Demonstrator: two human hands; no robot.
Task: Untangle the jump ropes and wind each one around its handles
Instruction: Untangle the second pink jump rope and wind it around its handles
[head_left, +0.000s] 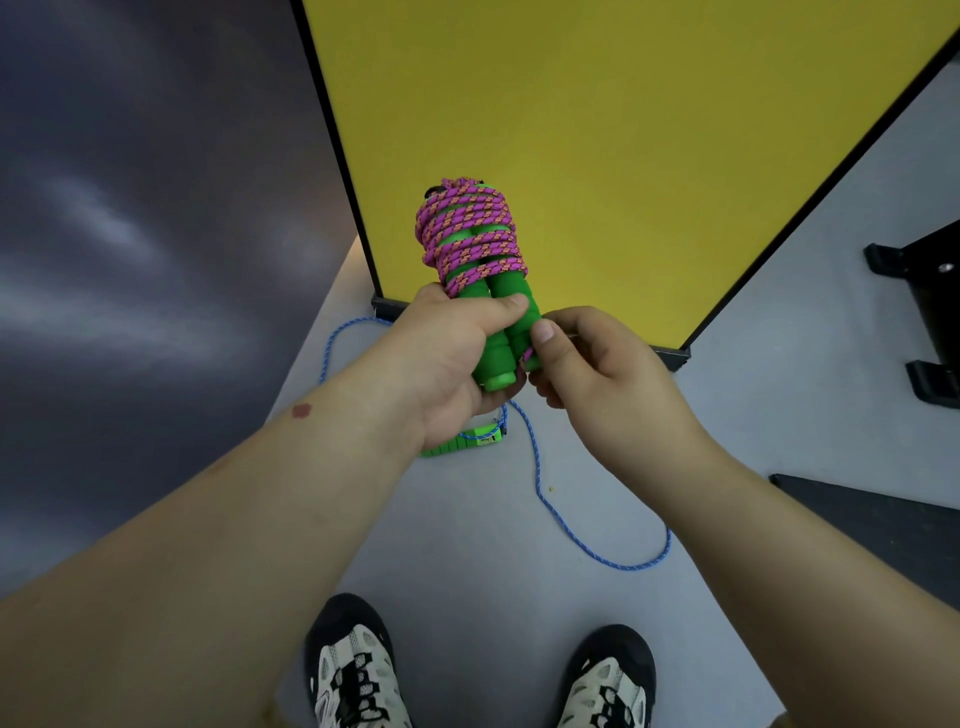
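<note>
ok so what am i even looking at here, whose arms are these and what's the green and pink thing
There is no machine here: a person wears a camera on the head, so this single picture looks down along their own bare arms to their shoes. The left hand grips a pair of green handles held together, with a pink jump rope already wound around their upper part. The right hand pinches at the lower end of the handles, seemingly the rope's end. On the grey floor below, a blue jump rope lies loose, not yet wound, beside another green handle. A yellow panel stands behind.
</note>
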